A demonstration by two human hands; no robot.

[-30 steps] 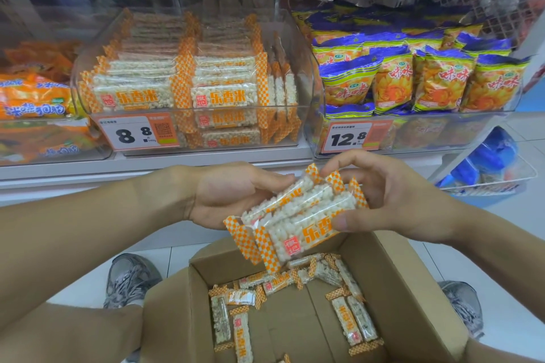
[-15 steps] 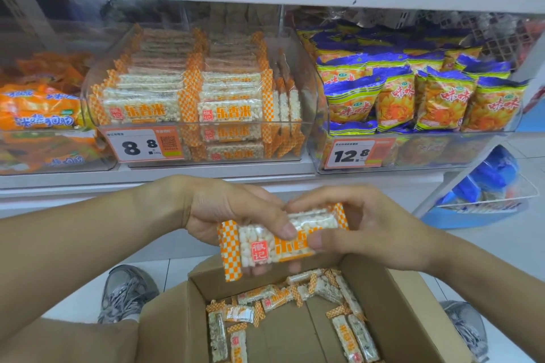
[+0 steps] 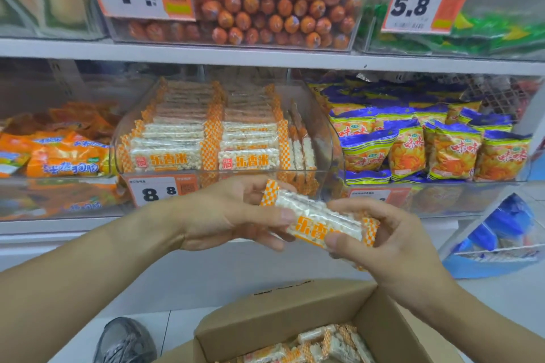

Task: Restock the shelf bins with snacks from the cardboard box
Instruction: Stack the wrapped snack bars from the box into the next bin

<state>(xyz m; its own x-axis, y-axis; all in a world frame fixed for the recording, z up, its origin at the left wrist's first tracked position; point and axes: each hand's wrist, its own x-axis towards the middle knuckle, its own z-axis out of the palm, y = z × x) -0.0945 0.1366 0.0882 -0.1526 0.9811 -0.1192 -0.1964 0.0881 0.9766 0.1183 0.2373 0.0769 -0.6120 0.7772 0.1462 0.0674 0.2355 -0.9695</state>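
Note:
A small stack of white rice-cracker packs [image 3: 320,219] with orange checkered ends is held between both hands, just below the shelf's front. My left hand [image 3: 233,215] grips its left end, thumb on top. My right hand [image 3: 380,242] grips the right end. Straight behind it stands the clear shelf bin [image 3: 324,138], filled with rows of the same packs and tagged 8.8. At the bottom edge the open cardboard box [image 3: 283,315] holds several loose packs [image 3: 321,345] of the same kind.
Purple-and-yellow chip bags [image 3: 427,144] fill the bin to the right, orange bags [image 3: 59,153] the bin to the left. The upper shelf carries a bin of orange sausages [image 3: 274,9] and green packets [image 3: 486,35]. A grey shoe [image 3: 124,342] and a blue basket [image 3: 501,242] are on the floor.
Both hands gathered the packs into a tidy stack and lifted it from over the box up toward the 8.8 bin. The camera tilted upward, revealing the upper shelf.

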